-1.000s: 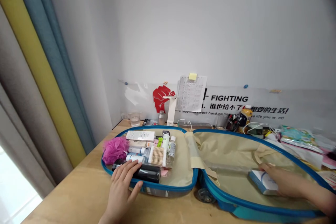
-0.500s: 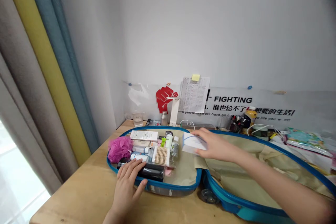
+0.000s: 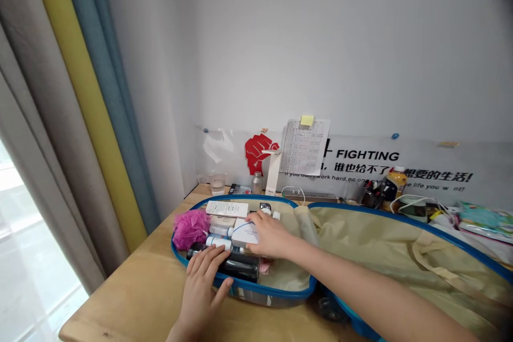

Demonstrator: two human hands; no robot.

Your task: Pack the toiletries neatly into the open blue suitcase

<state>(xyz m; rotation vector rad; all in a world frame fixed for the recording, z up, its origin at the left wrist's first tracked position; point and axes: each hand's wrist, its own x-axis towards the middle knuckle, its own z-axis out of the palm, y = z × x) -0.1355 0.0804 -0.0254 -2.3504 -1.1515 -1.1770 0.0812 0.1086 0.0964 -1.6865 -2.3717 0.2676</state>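
Note:
A blue-rimmed suitcase (image 3: 282, 292) lies open, its left half filled with toiletries. My right hand (image 3: 270, 236) is closed on a small white box (image 3: 244, 233) over the middle of these items; the cotton swabs beneath are hidden. My left hand (image 3: 207, 278) lies with fingers stretched out, fingertips on a black cylinder (image 3: 242, 266) and thumb by the front rim. A pink bath puff (image 3: 191, 228) sits at the left end. Near it are a long white carton (image 3: 226, 208) and a white tube with a blue band (image 3: 218, 242).
The suitcase's beige-lined right half (image 3: 368, 240) spreads across the wooden table (image 3: 132, 288). Along the wall stand a glass of water (image 3: 217, 186), a small metallic bottle (image 3: 257, 183), a white lamp (image 3: 273, 173), a power strip (image 3: 316, 196) and a yellow bottle (image 3: 395, 184).
My right hand has moved left with the white box, from near the hinge to above the toiletries. My left hand stays on the black cylinder. The view has shifted slightly.

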